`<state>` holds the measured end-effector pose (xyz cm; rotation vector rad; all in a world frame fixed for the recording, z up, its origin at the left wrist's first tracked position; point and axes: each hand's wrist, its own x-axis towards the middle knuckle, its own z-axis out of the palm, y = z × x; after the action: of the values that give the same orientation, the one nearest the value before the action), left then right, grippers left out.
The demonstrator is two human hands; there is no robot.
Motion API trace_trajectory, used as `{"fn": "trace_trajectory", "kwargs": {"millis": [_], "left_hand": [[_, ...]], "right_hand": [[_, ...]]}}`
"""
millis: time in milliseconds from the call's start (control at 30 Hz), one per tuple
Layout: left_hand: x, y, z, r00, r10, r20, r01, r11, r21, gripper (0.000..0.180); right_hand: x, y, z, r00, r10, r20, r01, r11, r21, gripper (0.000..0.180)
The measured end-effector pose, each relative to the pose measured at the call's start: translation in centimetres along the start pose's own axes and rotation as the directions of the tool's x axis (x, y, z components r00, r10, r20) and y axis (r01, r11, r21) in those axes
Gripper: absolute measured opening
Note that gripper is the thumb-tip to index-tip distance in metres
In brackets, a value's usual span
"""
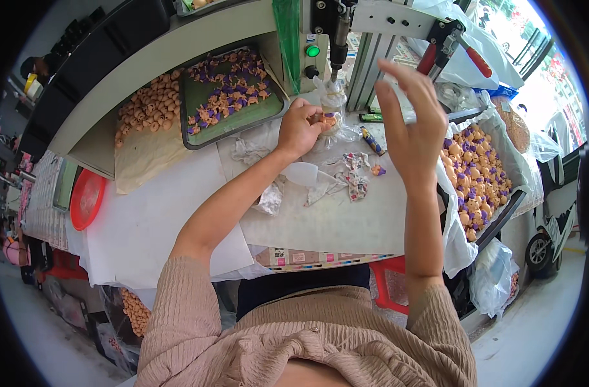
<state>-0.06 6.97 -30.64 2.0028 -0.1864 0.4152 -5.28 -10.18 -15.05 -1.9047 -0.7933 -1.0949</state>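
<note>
My left hand (pixel 297 131) is closed in a pinch on a small orange and purple plastic figure part (pixel 329 120). This part sits at the plastic-wrapped fixture (pixel 333 95), straight under the metal spindle (pixel 339 48) of a bench press. Raised to the right of the press, my right hand (pixel 412 122) has its fingers stretched out and holds nothing. Another small orange and purple piece (pixel 378 169) lies on the table beside a crumpled patterned cloth (pixel 357 179). A translucent white plastic scoop-like piece (pixel 301 173) rests below my left wrist.
Under a shelf stand a green tray (pixel 203 133) of orange-purple parts and a pile of round orange heads (pixel 153 103). At right, a lined crate (pixel 512 201) holds many orange-purple pieces. A red-handled toggle clamp (pixel 478 61) juts out above my right hand. A red basin (pixel 88 200) sits far left.
</note>
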Motion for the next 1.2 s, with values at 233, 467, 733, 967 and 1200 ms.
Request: {"fn": "trace_trajectory", "kwargs": {"millis": [233,467,733,967,1200], "left_hand": [[-0.4,1.3,0.0,0.995,-0.098,0.009,0.098,0.992,-0.083,0.026],[-0.3,0.7,-0.9,0.985,-0.172,0.032,0.175,0.973,-0.153,0.026],[-0.5,-0.9,-2.3,0.988,-0.148,0.043,0.152,0.981,-0.119,0.029],[-2.9,2.5,-4.6,0.903,-0.369,0.221,0.425,0.843,-0.329,0.026],[-7.1,5.5,-7.7,0.855,-0.443,0.269,0.51,0.624,-0.593,0.024]], "right_hand": [[9.5,-2.0,1.9,0.968,-0.235,-0.09,0.208,0.948,-0.24,0.05],[17.9,-1.6,2.8,0.858,0.355,0.37,-0.476,0.82,0.317,0.077],[13.8,-7.4,0.9,0.978,0.21,-0.004,-0.169,0.801,0.575,0.027],[6.0,-3.2,-0.2,0.962,-0.274,0.013,0.244,0.877,0.413,0.036],[1.7,-3.9,-1.9,0.958,-0.269,0.1,0.221,0.914,0.342,0.03]]}}
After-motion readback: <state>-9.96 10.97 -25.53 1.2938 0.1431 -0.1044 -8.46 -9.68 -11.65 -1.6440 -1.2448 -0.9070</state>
